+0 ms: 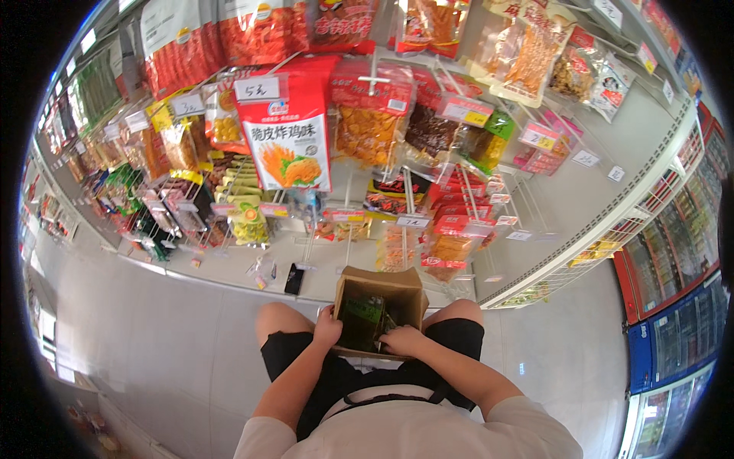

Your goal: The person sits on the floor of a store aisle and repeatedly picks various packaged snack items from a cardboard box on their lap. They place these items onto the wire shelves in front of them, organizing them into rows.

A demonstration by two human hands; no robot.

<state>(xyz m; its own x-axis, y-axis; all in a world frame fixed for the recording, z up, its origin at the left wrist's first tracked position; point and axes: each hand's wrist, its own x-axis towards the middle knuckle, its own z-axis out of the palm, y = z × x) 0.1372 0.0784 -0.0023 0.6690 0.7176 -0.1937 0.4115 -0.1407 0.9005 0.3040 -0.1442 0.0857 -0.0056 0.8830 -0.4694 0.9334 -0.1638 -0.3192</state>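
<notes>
An open cardboard box (347,274) rests between my knees, its top flaps folded outward. Dark green plastic packets (360,321) lie inside it. My left hand (328,327) grips the box by its left wall. Over the right wall reaches my right hand (405,341), its fingers closed at the edge of a shiny packet (390,322); the fingertips are partly hidden inside the box. Just beyond the box, several red snack packets (450,244) hang from a hook, beside a clear packet of orange snacks (395,249).
A black phone (294,279) lies on the bottom shelf (229,275), left of the box. Long display hooks with price tags (413,221) jut toward me. A large red-and-white snack bag (289,137) hangs above. Glass-fronted cabinets (676,333) stand at right, across the grey floor (533,350).
</notes>
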